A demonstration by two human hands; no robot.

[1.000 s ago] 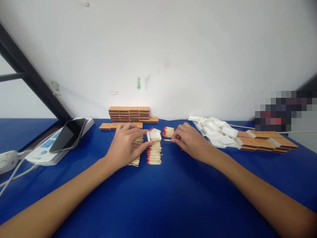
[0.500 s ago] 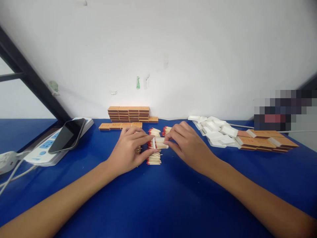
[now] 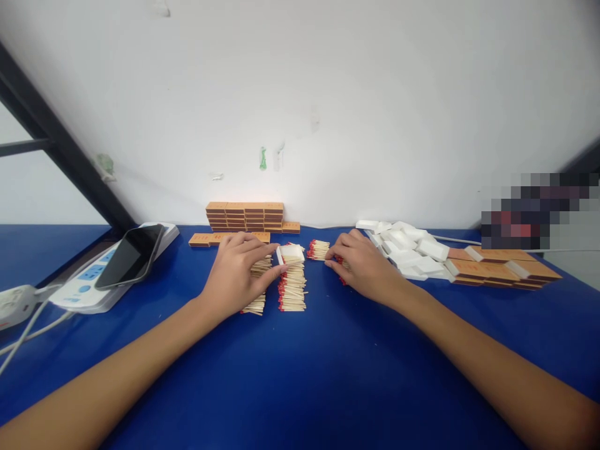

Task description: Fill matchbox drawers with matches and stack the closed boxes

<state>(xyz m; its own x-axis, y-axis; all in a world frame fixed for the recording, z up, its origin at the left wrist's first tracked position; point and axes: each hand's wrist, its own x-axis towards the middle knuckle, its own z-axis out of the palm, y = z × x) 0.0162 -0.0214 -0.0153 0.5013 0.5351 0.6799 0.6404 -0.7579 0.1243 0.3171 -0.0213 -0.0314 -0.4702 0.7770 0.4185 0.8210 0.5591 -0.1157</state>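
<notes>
My left hand (image 3: 238, 270) pinches a small white matchbox tray (image 3: 291, 252) between thumb and fingers, tilted above a column of matches (image 3: 293, 290). Whether matches lie inside the tray is hard to tell. Another column of red-headed matches (image 3: 254, 305) is partly covered by the same hand. To the right, a small bundle of matches (image 3: 319, 250) lies on the blue table (image 3: 309, 375). My right hand (image 3: 363, 265) is curled with its fingertips around more matches (image 3: 343, 281), whose red heads show under the fingers; the rest is hidden by the hand.
Orange matchboxes (image 3: 244, 215) are stacked against the wall, with a row in front. A heap of white trays (image 3: 407, 247) and more orange boxes (image 3: 487, 270) stand at right. At left, a phone (image 3: 131, 256) rests on a power strip (image 3: 79, 303) with cables.
My right hand has let go of the white tray and moved right, down to the matches there. My left hand still holds the tray, now slightly farther back and left.
</notes>
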